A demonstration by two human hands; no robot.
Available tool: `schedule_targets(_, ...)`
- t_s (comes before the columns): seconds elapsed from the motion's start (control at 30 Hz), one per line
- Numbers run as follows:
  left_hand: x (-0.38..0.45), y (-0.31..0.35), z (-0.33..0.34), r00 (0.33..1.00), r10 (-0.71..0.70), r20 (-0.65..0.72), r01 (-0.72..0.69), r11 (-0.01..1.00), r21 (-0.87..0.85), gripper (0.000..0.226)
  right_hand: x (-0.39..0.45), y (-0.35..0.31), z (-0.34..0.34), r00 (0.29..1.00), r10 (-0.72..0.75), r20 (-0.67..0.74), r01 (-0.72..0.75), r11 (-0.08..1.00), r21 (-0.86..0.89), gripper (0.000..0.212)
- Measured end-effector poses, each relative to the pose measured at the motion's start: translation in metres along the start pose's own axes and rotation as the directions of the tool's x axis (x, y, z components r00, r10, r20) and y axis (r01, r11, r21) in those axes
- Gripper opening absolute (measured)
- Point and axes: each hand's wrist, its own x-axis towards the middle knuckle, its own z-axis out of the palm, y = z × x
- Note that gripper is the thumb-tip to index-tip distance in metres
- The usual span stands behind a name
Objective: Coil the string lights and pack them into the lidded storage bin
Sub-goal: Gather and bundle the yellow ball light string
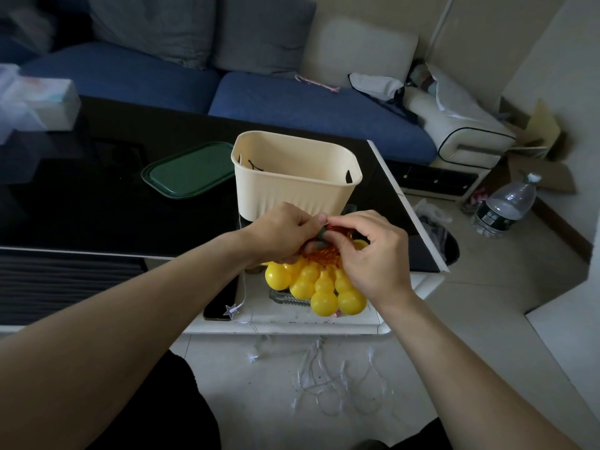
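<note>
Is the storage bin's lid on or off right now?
Off. The green lid lies flat on the black table, left of the open-topped cream bin.

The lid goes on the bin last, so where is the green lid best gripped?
Likely by its near long rim, coming from above: the green lid lies flat on the black table, left of the cream bin, with a raised edge all round.

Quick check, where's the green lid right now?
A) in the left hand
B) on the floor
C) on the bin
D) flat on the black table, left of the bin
D: the green lid lies flat on the black table just left of the open bin, while both hands are busy with the yellow lights.
</note>
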Motion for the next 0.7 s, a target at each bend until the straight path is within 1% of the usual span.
schedule_targets(0.07, -0.004, -0.004, -0.003, 0.998, -0.033, 0.046, 0.033, 0.999, 0.011, 0.056, -0.002, 0.002, 0.001, 1.0, -0.001, 0.031, 0.001, 1.0, 0.01, 0.017)
schedule_targets(0.17, -0.011, -0.008, -0.008, 0.993, -0.069, 0.094, 0.072, 0.997, -0.025, 0.053, -0.003, -0.003, 0.003, 0.993, 0.042, 0.107, -0.052, 0.994, 0.096, 0.019)
schedule_targets(0.27, -0.012, -0.012, -0.009, 0.994, -0.096, 0.053, 0.102, 0.989, -0.103, 0.051, 0.001, -0.009, 0.004, 0.978, 0.109, 0.176, -0.134, 0.981, 0.14, 0.018)
schedule_targets(0.37, -0.012, -0.017, -0.006, 0.992, -0.127, 0.026, 0.129, 0.977, -0.171, 0.05, 0.006, -0.01, 0.004, 0.946, 0.146, 0.289, -0.195, 0.969, 0.15, 0.017)
schedule_targets(0.43, -0.013, -0.017, -0.003, 0.991, -0.132, 0.004, 0.13, 0.975, -0.182, 0.051, 0.008, -0.007, 0.002, 0.933, 0.146, 0.328, -0.195, 0.973, 0.124, 0.018)
schedule_targets(0.53, -0.012, -0.016, 0.0, 0.99, -0.125, -0.062, 0.11, 0.973, -0.202, 0.054, 0.007, -0.006, 0.002, 0.934, 0.146, 0.327, -0.176, 0.982, 0.064, 0.011)
schedule_targets(0.63, -0.007, -0.016, 0.002, 0.98, -0.123, -0.156, 0.09, 0.975, -0.202, 0.056, 0.006, -0.012, 0.007, 0.918, 0.221, 0.331, -0.232, 0.973, -0.005, 0.015)
schedule_targets(0.7, -0.006, -0.018, 0.003, 0.977, -0.113, -0.179, 0.076, 0.977, -0.202, 0.057, 0.005, -0.015, 0.012, 0.901, 0.262, 0.346, -0.256, 0.965, -0.064, 0.016)
